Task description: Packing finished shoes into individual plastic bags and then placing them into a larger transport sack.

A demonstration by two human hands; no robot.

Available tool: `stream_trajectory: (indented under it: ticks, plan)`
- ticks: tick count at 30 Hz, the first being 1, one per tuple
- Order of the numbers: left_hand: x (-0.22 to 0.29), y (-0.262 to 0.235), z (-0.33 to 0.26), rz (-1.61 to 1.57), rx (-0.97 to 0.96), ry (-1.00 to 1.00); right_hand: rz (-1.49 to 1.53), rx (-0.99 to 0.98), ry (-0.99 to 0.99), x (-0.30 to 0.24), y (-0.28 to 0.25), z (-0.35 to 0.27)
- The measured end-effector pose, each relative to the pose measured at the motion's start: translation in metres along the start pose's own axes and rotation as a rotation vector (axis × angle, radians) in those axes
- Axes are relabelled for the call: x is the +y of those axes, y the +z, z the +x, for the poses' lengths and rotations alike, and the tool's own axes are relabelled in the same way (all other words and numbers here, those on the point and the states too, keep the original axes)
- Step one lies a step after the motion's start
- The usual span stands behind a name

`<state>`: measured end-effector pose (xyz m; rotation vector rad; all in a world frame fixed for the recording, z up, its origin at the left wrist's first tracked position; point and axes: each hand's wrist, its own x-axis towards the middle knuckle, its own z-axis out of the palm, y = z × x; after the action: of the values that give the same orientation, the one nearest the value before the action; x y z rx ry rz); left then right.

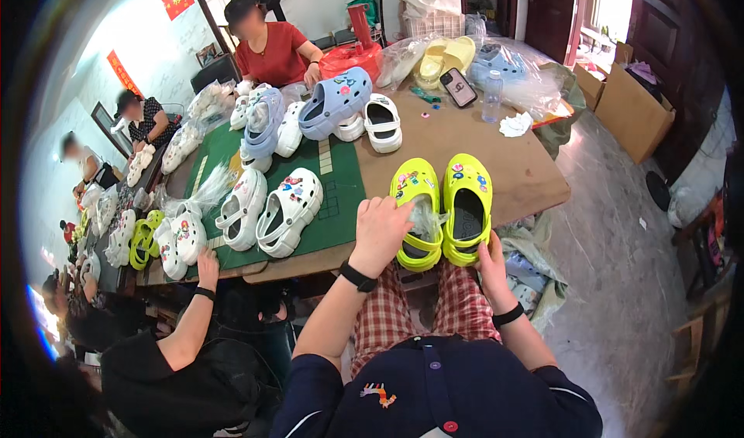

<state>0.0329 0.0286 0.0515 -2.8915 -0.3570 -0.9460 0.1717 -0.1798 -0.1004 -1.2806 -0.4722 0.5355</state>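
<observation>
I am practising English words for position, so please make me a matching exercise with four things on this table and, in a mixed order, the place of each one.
Things:
1. yellow-green clogs
2. black phone
3. light blue clog
4. clear plastic bottle

Places:
a. stacked on white clogs in front of the person in the red shirt
b. at the near table edge, between the left hand and the right hand
c. standing just right of the phone
d. lying flat, just left of the bottle

Pairs: 1-b, 2-d, 3-a, 4-c
</observation>
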Motion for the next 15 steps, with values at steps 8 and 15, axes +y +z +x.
stream_trajectory:
  ticks: [8, 15]
  plan:
    - [0.009, 0.033, 0.023, 0.104, -0.327, -0.016, -0.807, 0.287, -0.614, -0.053, 0.029, -0.034]
    - [-0.012, 0.041, 0.009, -0.542, -0.188, -0.25, -1.177, -0.086, -0.667, -0.063, 0.068, -0.026]
